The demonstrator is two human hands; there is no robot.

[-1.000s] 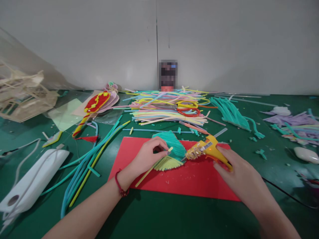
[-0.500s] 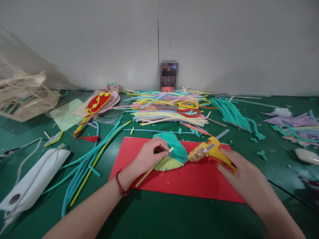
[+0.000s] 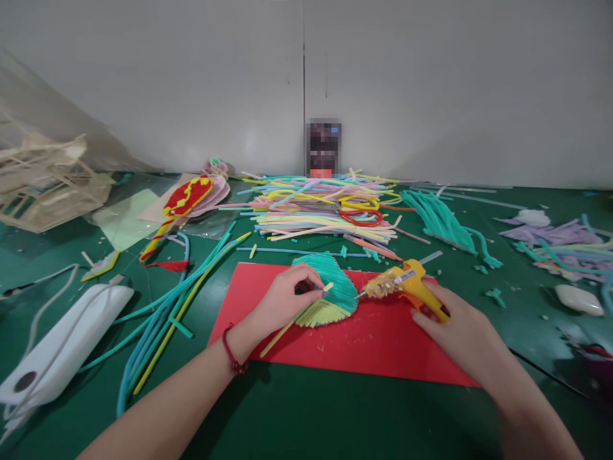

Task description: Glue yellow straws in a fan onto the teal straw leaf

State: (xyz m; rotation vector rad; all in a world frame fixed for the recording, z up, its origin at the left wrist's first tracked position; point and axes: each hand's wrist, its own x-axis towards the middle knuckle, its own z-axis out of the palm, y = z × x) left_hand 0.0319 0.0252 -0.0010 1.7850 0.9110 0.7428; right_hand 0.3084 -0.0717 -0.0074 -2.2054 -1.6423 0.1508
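Glue gun (image 3: 412, 286) sits in the right hand (image 3: 462, 322), right of centre, its grip wrapped by the fingers; I can't make out whether the trigger is pressed. Its nozzle points left at the right edge of the panel (image 3: 338, 281), and from this camera I cannot tell whether the tip touches or stops just beside it. The panel lies at the centre of the frame on the red board (image 3: 383, 345), its far and right part faced with teal ribs, its near corner with pale yellow ones. My left hand (image 3: 287, 297) pinches a yellow strip (image 3: 280, 335) between thumb and forefinger; one end shows past the fingertips, the other slants out below the hand toward the lower left, over the board. By my reading the covering is well along: the teal area looks filled, and the yellow rows have a start at the near edge. Left over, as far as I can judge, is the strip in the fingers, not yet laid flat, plus whatever the left hand hides on that side; how much bare surface is under there, I can't tell. Further stock lies in the bundle (image 3: 330, 227) at upper centre, scissors (image 3: 361, 218) on top. A ribbed teal piece (image 3: 438, 220) rests at upper right, and a red and yellow fan (image 3: 189, 195) at upper left.
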